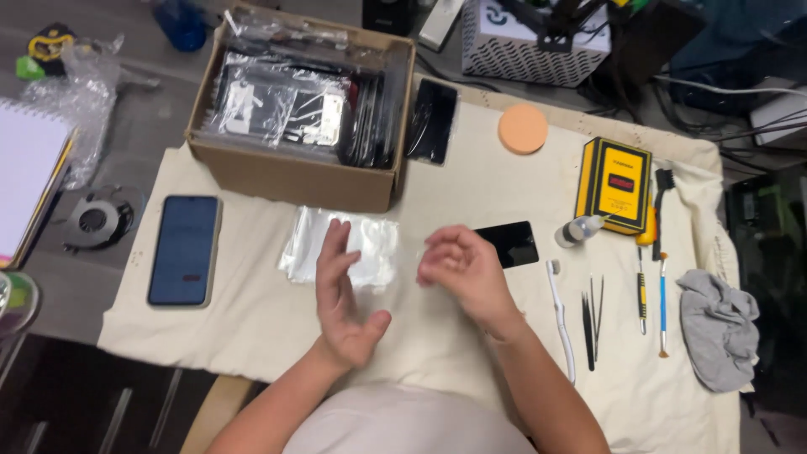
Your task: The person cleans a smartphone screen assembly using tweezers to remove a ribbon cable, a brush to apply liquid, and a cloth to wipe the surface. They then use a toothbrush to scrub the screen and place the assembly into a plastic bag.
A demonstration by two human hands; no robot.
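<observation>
Both hands hover over a cream cloth (252,328). The left hand (345,294) is spread open, palm turned inward, holding nothing; the right hand (462,269) has its fingers curled loosely, whether pinching anything I cannot tell. Just at 12 o'clock of the left hand lies a clear plastic sleeve (340,248); a small black screen (508,244) lies at 2 o'clock of the right hand. A cardboard box (294,172) of bagged parts sits at 11 o'clock, a dark phone (185,250) at 9 o'clock. At 3 o'clock lie a toothbrush (561,315), tweezers (593,319), screwdrivers (651,286), a yellow-and-black carton (614,185) with a red panel, an orange round pad (523,129) and a grey rag (719,328).
</observation>
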